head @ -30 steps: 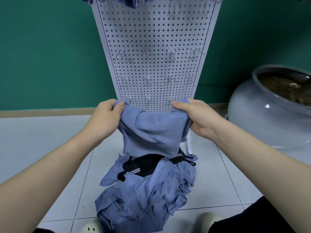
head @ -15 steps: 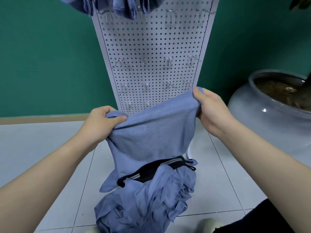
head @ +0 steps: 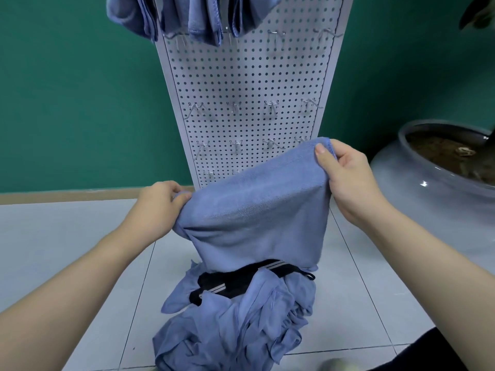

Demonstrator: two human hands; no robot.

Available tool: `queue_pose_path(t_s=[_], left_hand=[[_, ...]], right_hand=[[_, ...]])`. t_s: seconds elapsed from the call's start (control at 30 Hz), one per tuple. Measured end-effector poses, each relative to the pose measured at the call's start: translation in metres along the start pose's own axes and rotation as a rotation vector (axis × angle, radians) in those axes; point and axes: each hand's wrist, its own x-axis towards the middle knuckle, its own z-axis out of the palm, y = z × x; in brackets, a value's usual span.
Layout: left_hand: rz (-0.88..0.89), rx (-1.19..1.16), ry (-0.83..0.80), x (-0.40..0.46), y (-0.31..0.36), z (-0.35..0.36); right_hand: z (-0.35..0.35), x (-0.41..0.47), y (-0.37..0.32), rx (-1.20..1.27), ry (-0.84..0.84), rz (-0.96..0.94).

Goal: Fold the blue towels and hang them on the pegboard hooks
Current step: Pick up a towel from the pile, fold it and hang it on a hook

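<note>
I hold one blue towel (head: pixel 257 218) stretched between both hands in front of the white pegboard (head: pixel 249 76). My left hand (head: pixel 158 207) pinches its lower left corner. My right hand (head: pixel 348 178) grips the upper right corner, held higher, so the top edge slants. The towel's bottom hangs down to a heap of blue towels (head: pixel 233 325) on the floor, which spills over a black bag with white stripes (head: pixel 241 282). Folded blue towels (head: pixel 187 14) hang from hooks at the top of the pegboard. Bare metal hooks (head: pixel 270 107) stick out in rows lower down.
A large grey ceramic pot (head: pixel 417 188) filled with soil stands at the right, close to the pegboard. A green wall (head: pixel 80 89) is behind. The floor is pale tile (head: pixel 53 236). My shoe tip (head: pixel 334 365) shows at the bottom edge.
The towel went from bunched to spread out. My right hand rose and moved right with its corner, and my left hand pulled leftward. The view tilted up, showing the hung towels.
</note>
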Motion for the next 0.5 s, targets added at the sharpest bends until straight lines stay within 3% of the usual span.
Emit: queue_pose_path(t_s=[0.17, 0.4, 0.5], left_hand=[[-0.007, 0.005, -0.08, -0.004, -0.004, 0.002], [-0.406, -0.853, -0.162, 0.004, -0.007, -0.008], [-0.455, -1.039, -0.16, 0.008, -0.003, -0.01]], right_hand=[[-0.003, 0.0, -0.003, -0.017, 0.005, -0.033], [-0.014, 0.004, -0.004, 0.021, 0.024, -0.044], [-0.015, 0.008, -0.001, 0.018, 0.001, 0.01]])
